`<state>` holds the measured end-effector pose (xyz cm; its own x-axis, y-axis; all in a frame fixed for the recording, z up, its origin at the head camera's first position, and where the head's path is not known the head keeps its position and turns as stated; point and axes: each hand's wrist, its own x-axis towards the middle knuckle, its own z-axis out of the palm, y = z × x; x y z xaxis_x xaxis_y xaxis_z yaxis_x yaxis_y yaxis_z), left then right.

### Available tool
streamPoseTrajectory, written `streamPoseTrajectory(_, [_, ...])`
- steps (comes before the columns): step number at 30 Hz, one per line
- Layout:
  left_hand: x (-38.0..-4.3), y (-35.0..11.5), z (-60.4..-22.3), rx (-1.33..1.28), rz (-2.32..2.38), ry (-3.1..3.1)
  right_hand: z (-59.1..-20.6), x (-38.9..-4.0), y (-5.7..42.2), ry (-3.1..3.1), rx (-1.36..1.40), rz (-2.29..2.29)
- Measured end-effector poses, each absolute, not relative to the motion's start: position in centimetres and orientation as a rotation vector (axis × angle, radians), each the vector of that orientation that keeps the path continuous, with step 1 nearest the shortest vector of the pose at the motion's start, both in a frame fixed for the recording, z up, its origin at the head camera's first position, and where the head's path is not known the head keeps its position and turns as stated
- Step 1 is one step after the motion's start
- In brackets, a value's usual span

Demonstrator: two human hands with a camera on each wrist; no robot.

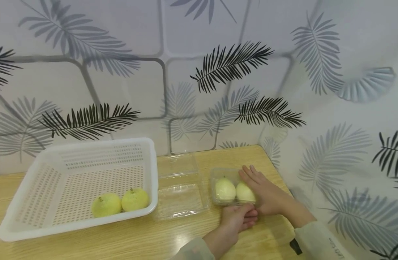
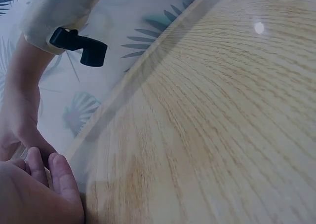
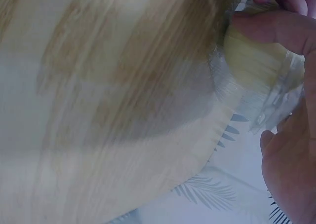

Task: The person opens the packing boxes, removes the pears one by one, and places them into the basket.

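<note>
A clear plastic box [image 1: 215, 180] with two round, pale yellow pears [image 1: 225, 189] inside sits near the right end of the table. My left hand [image 1: 232, 222] is at its near edge, thumb and curled fingers pinching the front rim. Over the box's right side lies my right hand [image 1: 265, 193], its fingers extended across the top and pressing there. In the right wrist view, one pear [image 3: 252, 56] shows through the clear plastic, close to the fingers. The left wrist view shows the two hands meeting, with the box mostly hidden.
A white slotted basket [image 1: 153, 173] stands on the left with two yellow pears [image 1: 135, 199] at its front right. Between basket and hands lies an open clear plastic clamshell [image 1: 180, 198]. The wooden table [image 1: 146, 238] meets a leaf-patterned wall at the back and right.
</note>
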<state>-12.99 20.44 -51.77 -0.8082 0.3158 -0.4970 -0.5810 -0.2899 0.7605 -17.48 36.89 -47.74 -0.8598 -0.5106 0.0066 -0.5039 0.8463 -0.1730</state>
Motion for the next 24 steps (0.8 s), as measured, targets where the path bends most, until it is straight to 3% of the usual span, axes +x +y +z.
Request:
streamPoseTrajectory(9, [-12.9, 20.8, -51.9, -0.290, 2.128, 1.400, -45.2, -16.2, 39.8, 2.925, -0.602, -0.698])
streamPoseTrajectory(18, [-12.8, 20.7, -51.8, -0.208, 2.088, 1.437, -45.2, -15.8, 40.0, 2.671, 0.087, -1.429])
streamPoseTrajectory(24, [-12.8, 20.6, -51.7, -0.177, 2.039, 1.458, -45.3, -16.3, 39.3, 2.490, 0.362, -1.502])
